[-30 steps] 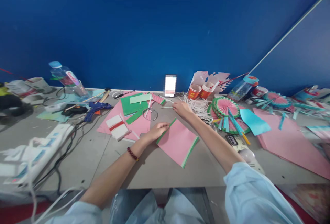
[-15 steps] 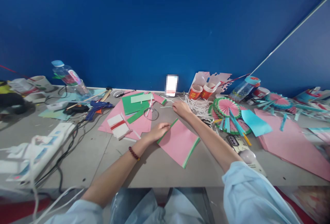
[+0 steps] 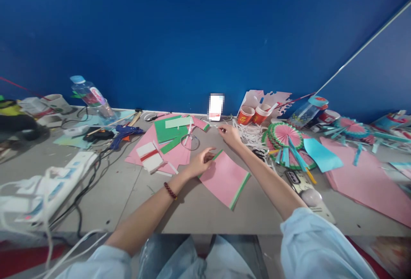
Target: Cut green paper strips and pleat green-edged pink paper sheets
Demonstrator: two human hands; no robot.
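Observation:
A pink paper sheet (image 3: 224, 178) with green strips along two opposite edges lies in front of me, turned at an angle. My left hand (image 3: 203, 162) rests at its left green edge, fingers curved and apart. Farther back, my right hand (image 3: 230, 135) is pinched at the fingertips on a thin white strip, mostly hidden by the fingers. A ring of clear tape (image 3: 190, 142) lies to the left, beside green paper (image 3: 170, 133) and a small folded pink paper piece (image 3: 199, 123) with green ends.
A lit phone (image 3: 216, 107) stands against the blue wall. Red paper cups (image 3: 246, 115), white paper shreds (image 3: 248, 133) and pleated watermelon-coloured fans (image 3: 285, 137) lie right. A power strip (image 3: 69, 180), a blue glue gun (image 3: 126, 133) and a bottle (image 3: 93, 97) are left.
My left hand has lifted slightly off the sheet's edge and its fingers have curled. My right fingers have closed, and the white strip beside them no longer lies on the table.

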